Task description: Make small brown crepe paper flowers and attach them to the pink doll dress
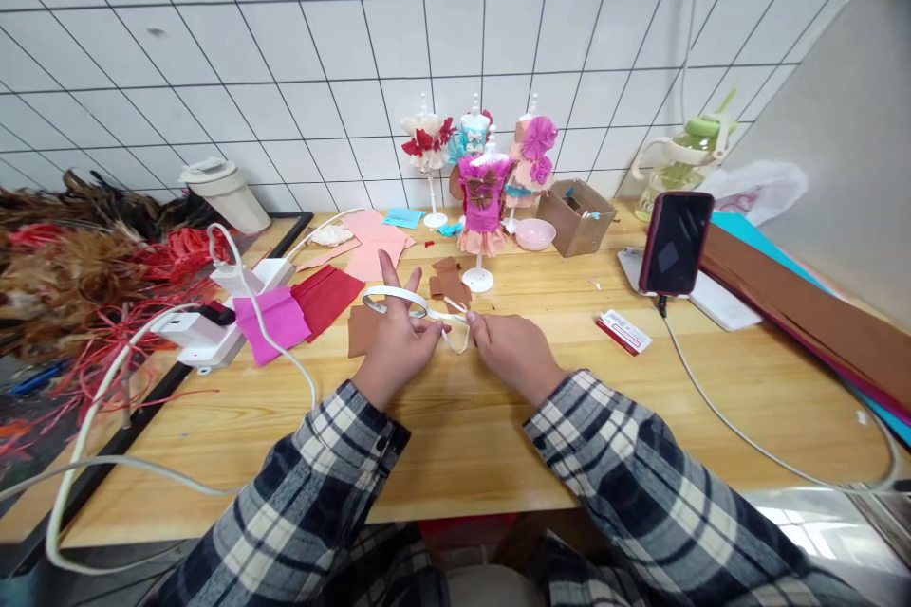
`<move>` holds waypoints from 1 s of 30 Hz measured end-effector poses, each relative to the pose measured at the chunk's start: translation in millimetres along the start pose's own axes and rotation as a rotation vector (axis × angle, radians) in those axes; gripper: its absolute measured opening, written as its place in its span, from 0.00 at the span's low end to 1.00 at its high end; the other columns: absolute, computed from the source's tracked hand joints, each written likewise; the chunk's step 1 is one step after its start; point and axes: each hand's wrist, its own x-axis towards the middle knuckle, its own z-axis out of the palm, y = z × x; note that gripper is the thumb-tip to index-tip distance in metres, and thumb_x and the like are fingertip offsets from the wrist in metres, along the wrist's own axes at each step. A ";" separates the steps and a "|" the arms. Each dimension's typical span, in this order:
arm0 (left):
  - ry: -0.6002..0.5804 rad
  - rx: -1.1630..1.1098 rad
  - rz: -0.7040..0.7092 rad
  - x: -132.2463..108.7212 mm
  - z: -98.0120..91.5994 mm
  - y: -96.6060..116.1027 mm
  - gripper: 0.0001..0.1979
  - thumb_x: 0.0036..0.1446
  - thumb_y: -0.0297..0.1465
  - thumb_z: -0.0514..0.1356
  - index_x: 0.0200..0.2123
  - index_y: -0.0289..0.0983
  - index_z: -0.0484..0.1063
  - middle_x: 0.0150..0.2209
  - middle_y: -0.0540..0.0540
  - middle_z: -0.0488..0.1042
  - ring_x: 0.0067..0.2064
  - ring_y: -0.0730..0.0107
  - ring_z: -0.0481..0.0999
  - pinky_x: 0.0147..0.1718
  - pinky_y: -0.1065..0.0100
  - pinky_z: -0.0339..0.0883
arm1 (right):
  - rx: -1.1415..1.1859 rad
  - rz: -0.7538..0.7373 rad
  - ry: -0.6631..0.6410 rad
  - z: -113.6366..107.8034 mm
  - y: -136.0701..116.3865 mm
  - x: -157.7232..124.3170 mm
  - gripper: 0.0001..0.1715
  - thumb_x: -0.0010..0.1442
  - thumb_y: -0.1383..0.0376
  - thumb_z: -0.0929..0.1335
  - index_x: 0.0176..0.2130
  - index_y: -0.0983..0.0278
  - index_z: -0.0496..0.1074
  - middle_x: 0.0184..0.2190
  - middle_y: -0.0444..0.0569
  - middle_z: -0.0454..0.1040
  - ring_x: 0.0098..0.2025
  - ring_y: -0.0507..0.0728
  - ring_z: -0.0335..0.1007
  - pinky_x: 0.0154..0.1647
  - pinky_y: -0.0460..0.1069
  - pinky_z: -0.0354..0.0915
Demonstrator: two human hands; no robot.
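Note:
My left hand (402, 337) has a roll of narrow white tape (396, 294) hooked round its raised fingers, while thumb and a finger pinch near the loose strip. My right hand (513, 349) is closed, its fingertips gripping a thin white strip (459, 341) that curls between both hands. Just beyond them lie brown paper pieces (450, 285) and a brown sheet (362, 332). Behind my hands stands a small dress-form stand (484, 199) dressed in magenta crepe paper with a brown bow. Several similar dressed stands are at the back.
Red paper (327, 297), magenta paper (271, 322) and pink paper (374, 242) lie left, near a power strip (213, 346) with cables. A phone (676, 244), a small card (624, 332) and long paper sheets (804, 313) are right. A cardboard box (578, 220) and pink bowl (535, 233) stand behind.

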 end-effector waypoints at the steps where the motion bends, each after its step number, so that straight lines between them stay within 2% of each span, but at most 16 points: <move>1: 0.016 0.006 0.005 0.6 -0.3 -0.9 0.55 0.50 0.23 0.61 0.65 0.42 0.19 0.57 0.32 0.65 0.30 0.74 0.78 0.30 0.73 0.72 | -0.069 0.068 0.003 -1.0 2.5 1.5 0.37 0.67 0.50 0.48 0.35 0.66 0.75 0.31 0.58 0.77 0.34 0.58 0.72 0.34 0.49 0.58; 3: 0.058 0.021 0.017 1.9 -1.1 -2.3 0.55 0.50 0.23 0.61 0.65 0.41 0.19 0.56 0.33 0.66 0.31 0.74 0.78 0.30 0.74 0.72 | -0.115 0.152 -0.010 -3.9 9.1 5.5 0.38 0.66 0.50 0.48 0.34 0.67 0.76 0.32 0.60 0.76 0.34 0.59 0.72 0.34 0.50 0.59; 4: 0.077 0.029 0.022 2.5 -1.5 -2.8 0.55 0.50 0.23 0.61 0.65 0.41 0.19 0.56 0.34 0.67 0.31 0.74 0.78 0.30 0.74 0.72 | -0.088 0.148 -0.026 -5.2 12.0 7.2 0.38 0.66 0.50 0.48 0.33 0.67 0.76 0.31 0.60 0.76 0.34 0.59 0.72 0.34 0.50 0.59; 6: 0.095 0.043 0.028 3.2 -1.6 -3.5 0.54 0.50 0.22 0.61 0.65 0.41 0.20 0.55 0.34 0.68 0.30 0.75 0.78 0.29 0.75 0.71 | 0.032 0.060 -0.070 -5.9 14.0 8.9 0.39 0.67 0.50 0.47 0.30 0.65 0.75 0.29 0.56 0.76 0.33 0.57 0.71 0.35 0.49 0.59; 9: 0.064 0.026 0.016 2.5 0.8 -4.8 0.54 0.49 0.22 0.61 0.65 0.41 0.22 0.55 0.33 0.68 0.28 0.75 0.77 0.28 0.74 0.71 | 0.218 -0.122 -0.146 -0.9 6.6 5.8 0.41 0.68 0.52 0.45 0.26 0.64 0.74 0.27 0.51 0.76 0.31 0.53 0.70 0.36 0.47 0.59; 11: 0.028 -0.004 0.012 1.3 3.4 -6.2 0.54 0.49 0.22 0.61 0.66 0.41 0.23 0.55 0.33 0.68 0.27 0.76 0.76 0.28 0.73 0.71 | 0.211 -0.156 -0.142 3.4 0.2 2.5 0.41 0.68 0.53 0.45 0.28 0.64 0.74 0.29 0.51 0.77 0.32 0.53 0.70 0.37 0.47 0.59; 14: 0.022 0.007 0.022 0.8 4.8 -8.1 0.53 0.49 0.23 0.61 0.66 0.41 0.24 0.55 0.32 0.67 0.27 0.75 0.76 0.28 0.72 0.71 | 0.012 -0.022 -0.085 2.4 0.4 1.7 0.39 0.67 0.51 0.46 0.34 0.65 0.75 0.33 0.56 0.77 0.35 0.57 0.72 0.36 0.49 0.60; 18: 0.111 0.107 0.056 4.1 -1.0 -10.1 0.50 0.50 0.23 0.60 0.66 0.40 0.27 0.57 0.31 0.65 0.28 0.76 0.77 0.28 0.74 0.71 | -0.157 0.209 -0.009 -14.4 17.5 8.7 0.40 0.66 0.50 0.45 0.38 0.65 0.75 0.36 0.60 0.77 0.38 0.61 0.73 0.34 0.50 0.61; 22: 0.139 0.142 0.076 7.6 -6.4 -12.7 0.48 0.51 0.24 0.59 0.66 0.42 0.29 0.59 0.31 0.63 0.28 0.76 0.77 0.29 0.74 0.72 | -0.179 0.270 0.062 -24.6 26.4 10.3 0.40 0.66 0.51 0.46 0.38 0.67 0.76 0.35 0.61 0.77 0.37 0.61 0.73 0.35 0.50 0.60; 24: 0.146 0.139 0.071 7.9 -5.9 -12.5 0.49 0.51 0.23 0.59 0.66 0.42 0.27 0.59 0.31 0.62 0.28 0.77 0.77 0.28 0.74 0.72 | -0.136 0.225 0.088 -22.0 23.6 7.7 0.39 0.67 0.50 0.47 0.36 0.67 0.76 0.33 0.60 0.77 0.36 0.59 0.73 0.35 0.49 0.59; 26: 0.135 0.120 0.059 6.6 -3.1 -11.1 0.51 0.49 0.22 0.59 0.65 0.42 0.25 0.59 0.32 0.63 0.28 0.78 0.77 0.27 0.75 0.71 | -0.001 0.084 0.101 -15.2 16.8 4.1 0.39 0.67 0.50 0.46 0.34 0.65 0.75 0.31 0.55 0.77 0.34 0.56 0.72 0.35 0.47 0.58; 28: 0.091 0.083 0.055 4.0 1.4 -9.2 0.52 0.49 0.22 0.59 0.65 0.42 0.24 0.59 0.32 0.63 0.27 0.77 0.77 0.26 0.75 0.71 | 0.186 -0.083 0.057 -6.1 8.2 0.5 0.40 0.68 0.51 0.45 0.30 0.63 0.73 0.28 0.50 0.76 0.32 0.52 0.70 0.34 0.45 0.57; 30: 0.035 0.033 0.070 0.5 6.5 -7.9 0.52 0.49 0.22 0.59 0.66 0.42 0.24 0.59 0.31 0.63 0.28 0.76 0.77 0.26 0.74 0.71 | 0.328 -0.165 -0.003 2.8 0.4 -2.3 0.40 0.68 0.51 0.44 0.27 0.63 0.71 0.25 0.47 0.74 0.29 0.51 0.68 0.33 0.45 0.56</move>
